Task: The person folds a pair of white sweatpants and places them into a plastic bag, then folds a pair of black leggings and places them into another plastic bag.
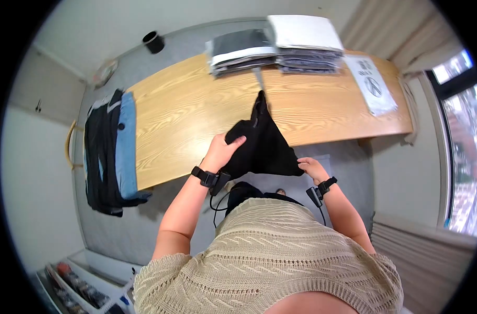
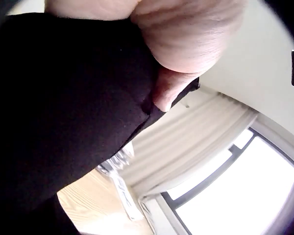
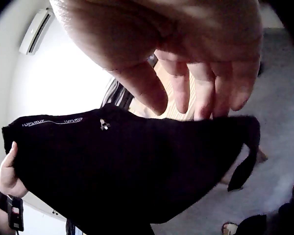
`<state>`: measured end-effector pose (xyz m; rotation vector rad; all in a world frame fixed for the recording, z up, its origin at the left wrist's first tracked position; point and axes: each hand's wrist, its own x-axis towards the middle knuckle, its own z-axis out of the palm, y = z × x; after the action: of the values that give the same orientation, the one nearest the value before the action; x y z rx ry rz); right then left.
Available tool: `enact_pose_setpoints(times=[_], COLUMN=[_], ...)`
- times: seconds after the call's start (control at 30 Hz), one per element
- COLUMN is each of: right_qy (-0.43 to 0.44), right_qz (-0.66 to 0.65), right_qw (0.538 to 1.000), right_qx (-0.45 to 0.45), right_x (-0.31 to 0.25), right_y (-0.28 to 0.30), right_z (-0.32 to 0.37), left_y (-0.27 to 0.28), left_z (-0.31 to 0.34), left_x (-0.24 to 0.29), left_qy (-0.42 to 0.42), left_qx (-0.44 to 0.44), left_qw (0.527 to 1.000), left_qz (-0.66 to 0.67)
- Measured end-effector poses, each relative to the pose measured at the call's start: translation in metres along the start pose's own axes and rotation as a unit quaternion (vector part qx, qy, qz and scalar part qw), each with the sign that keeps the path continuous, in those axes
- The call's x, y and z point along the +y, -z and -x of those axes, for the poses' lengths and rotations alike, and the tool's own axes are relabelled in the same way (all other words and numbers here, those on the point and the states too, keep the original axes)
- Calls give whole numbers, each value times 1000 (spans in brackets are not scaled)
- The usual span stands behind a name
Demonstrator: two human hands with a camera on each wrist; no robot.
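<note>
A black garment (image 1: 264,144) hangs in front of the body at the table's near edge, its narrow upper end over the tabletop. My left hand (image 1: 221,152) grips its left side, thumb on the near face; the left wrist view shows that thumb (image 2: 169,90) against the dark cloth (image 2: 73,98). At the lower right corner is my right hand (image 1: 312,168). In the right wrist view its fingers (image 3: 206,90) hang loosely extended, tips at the edge of the garment (image 3: 137,161), the thumb apart from them. White lettering and a small emblem show near that edge.
Dark and blue clothes (image 1: 126,152) lie at the left end of the wooden table (image 1: 170,104). Two stacks of packed items, one with a white top (image 1: 304,32), stand at the far edge. A printed plastic bag (image 1: 372,86) lies at the right. A black bin (image 1: 153,42) stands beyond.
</note>
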<state>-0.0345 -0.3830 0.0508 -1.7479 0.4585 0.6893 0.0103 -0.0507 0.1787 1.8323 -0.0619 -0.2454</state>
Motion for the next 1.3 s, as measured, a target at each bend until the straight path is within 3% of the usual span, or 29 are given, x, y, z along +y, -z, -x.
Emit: enact_pose_setpoints(times=[0.07,0.13,0.2,0.27,0.33,0.4,0.47,0.5,0.6,0.67,0.87,1.1,1.2,1.3], right_qy=[-5,83,150,188,256,255,289,315,289,339,410,442,410,362], right_qz=[-73,-91,-145,-218,-269,-265,-360,-366,-350,-383,-337,-272,-326,-354], right_qw=[997,980,949,917,892,899,881,870,881,844,828,839,835,835], right_qx=[8,155,237,275,260,237,106,95,136,160,181,166,169,216], right_x=[22,25,33,28,27,33,38,41,47,38,22,3,-9,-12], right_y=[40,71,102,128,156,170,177,180,193,190,198,214,209,210], right_z=[17,46,61,81,107,121,130,132,136,152,183,231,235,212], left_y=[-43,-81,-116,-146,-161,-162,-161,-159,-150,-147,-149,-146,-150,-177], left_z=[1,5,12,16,20,24,22,21,10,2,-25,-40,-46,-65], left_x=[24,53,75,96,124,140,144,144,135,130,113,115,124,127], left_qy=[-11,-50,-87,-176,-87,-112,-121,-132,-147,-102,-80,-124,-116,-111], left_qx=[-87,-138,-187,-226,-255,-267,-264,-251,-175,-125,-79,-128,-144,-77], left_qw=[996,989,978,958,958,953,955,958,973,983,988,976,973,987], left_qz=[30,27,21,12,102,83,60,52,35,93,103,126,138,87])
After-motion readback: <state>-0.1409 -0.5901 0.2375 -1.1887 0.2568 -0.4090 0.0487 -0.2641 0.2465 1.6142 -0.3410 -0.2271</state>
